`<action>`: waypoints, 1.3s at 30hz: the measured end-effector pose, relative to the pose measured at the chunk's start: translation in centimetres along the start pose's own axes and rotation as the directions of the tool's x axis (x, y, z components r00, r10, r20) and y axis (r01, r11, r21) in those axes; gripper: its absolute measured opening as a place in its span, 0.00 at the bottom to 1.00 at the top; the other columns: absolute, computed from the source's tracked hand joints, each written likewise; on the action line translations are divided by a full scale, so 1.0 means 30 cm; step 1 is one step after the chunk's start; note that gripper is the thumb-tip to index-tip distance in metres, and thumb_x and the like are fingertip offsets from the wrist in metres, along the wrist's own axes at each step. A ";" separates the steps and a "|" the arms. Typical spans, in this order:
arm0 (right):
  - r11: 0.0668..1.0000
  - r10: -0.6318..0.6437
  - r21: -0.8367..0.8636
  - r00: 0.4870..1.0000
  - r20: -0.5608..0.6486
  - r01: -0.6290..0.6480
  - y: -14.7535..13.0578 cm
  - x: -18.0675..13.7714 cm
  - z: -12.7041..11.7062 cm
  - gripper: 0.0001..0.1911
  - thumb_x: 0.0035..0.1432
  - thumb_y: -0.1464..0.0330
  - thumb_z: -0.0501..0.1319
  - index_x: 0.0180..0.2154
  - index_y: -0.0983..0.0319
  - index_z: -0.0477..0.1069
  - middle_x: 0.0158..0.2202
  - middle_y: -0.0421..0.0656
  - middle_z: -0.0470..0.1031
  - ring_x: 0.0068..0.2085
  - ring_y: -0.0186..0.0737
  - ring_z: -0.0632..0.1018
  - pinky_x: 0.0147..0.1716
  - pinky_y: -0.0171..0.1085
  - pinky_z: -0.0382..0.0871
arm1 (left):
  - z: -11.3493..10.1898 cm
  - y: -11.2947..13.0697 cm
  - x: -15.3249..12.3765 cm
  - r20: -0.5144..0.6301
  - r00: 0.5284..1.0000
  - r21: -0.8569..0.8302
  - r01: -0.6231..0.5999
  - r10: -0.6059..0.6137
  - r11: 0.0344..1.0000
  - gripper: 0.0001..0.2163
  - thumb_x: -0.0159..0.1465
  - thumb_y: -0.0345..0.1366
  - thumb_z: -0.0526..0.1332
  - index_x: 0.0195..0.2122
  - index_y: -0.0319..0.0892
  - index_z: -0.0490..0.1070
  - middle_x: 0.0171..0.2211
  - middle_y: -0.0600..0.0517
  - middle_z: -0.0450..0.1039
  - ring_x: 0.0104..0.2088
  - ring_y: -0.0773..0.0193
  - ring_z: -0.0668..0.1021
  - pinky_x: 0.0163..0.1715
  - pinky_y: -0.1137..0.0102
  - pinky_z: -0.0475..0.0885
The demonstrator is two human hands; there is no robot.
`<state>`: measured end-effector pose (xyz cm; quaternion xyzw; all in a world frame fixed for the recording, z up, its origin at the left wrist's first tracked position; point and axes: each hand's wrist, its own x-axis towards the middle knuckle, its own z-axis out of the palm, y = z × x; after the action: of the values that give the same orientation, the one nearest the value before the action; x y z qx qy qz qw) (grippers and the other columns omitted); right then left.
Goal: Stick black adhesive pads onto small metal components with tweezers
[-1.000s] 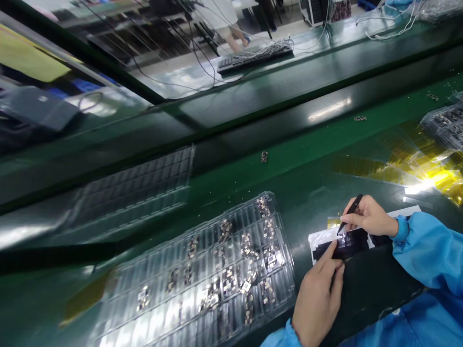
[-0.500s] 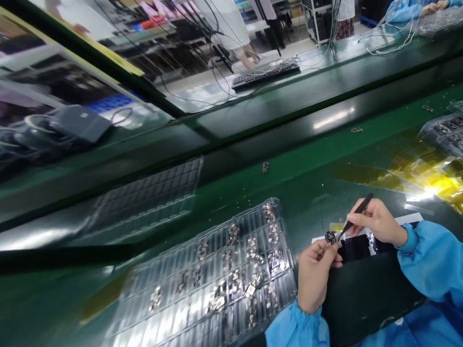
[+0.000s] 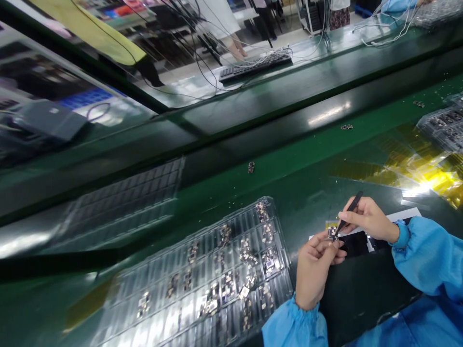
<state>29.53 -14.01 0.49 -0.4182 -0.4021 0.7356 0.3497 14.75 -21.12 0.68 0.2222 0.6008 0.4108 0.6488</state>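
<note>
My left hand pinches a small dark circuit board dotted with pale components between thumb and fingers. Black tweezers are gripped in my right hand, slanting down so that their tips meet the board or hover right over it; which of the two I cannot tell. Beneath the hands lies a white sheet bearing black pieces. A bit of yellow film shows just behind the board. Left of my left hand is a clear plastic tray with several small circuit boards in its slots.
Yellow film strips lie at the right, near another tray of boards. Loose boards sit along the green bench. Behind a dark ledge are a keyboard, cables and a grey device. Other people stand beyond.
My right hand has shifted slightly left, bringing the tweezers' tips from beside the board to it. The board now looks lighter and tilted differently. The whole view has shifted a little.
</note>
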 end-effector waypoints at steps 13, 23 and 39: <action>0.998 -0.049 -0.035 0.997 -0.061 0.047 0.007 0.003 -0.002 0.19 0.44 0.57 0.67 0.26 0.66 0.66 0.21 0.40 0.74 0.25 0.37 0.78 0.24 0.34 0.75 | 0.003 -0.006 0.003 -0.016 1.000 -0.095 0.016 -0.018 0.995 0.20 0.46 0.38 0.70 0.39 0.35 0.71 0.32 0.47 0.78 0.33 0.59 0.80 0.29 0.72 0.74; 0.995 -0.046 -0.095 0.997 -0.068 0.039 0.013 0.007 0.004 0.19 0.45 0.56 0.66 0.26 0.65 0.66 0.20 0.40 0.73 0.25 0.37 0.78 0.22 0.33 0.74 | 0.004 -0.016 0.007 -0.011 1.000 -0.100 0.008 -0.009 0.995 0.18 0.48 0.37 0.70 0.37 0.34 0.71 0.33 0.44 0.78 0.35 0.58 0.80 0.33 0.71 0.74; 0.986 -0.070 -0.156 0.996 -0.061 0.060 0.012 0.003 0.010 0.18 0.46 0.57 0.65 0.26 0.65 0.66 0.20 0.39 0.71 0.24 0.36 0.76 0.22 0.34 0.73 | 0.006 -0.017 0.009 -0.009 1.000 -0.071 -0.015 0.015 0.997 0.14 0.50 0.38 0.68 0.35 0.34 0.74 0.27 0.48 0.78 0.31 0.61 0.80 0.33 0.71 0.74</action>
<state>29.16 -14.19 0.26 -0.4548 -0.4595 0.6762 0.3534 15.04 -21.15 0.13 0.2017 0.5869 0.4378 0.6505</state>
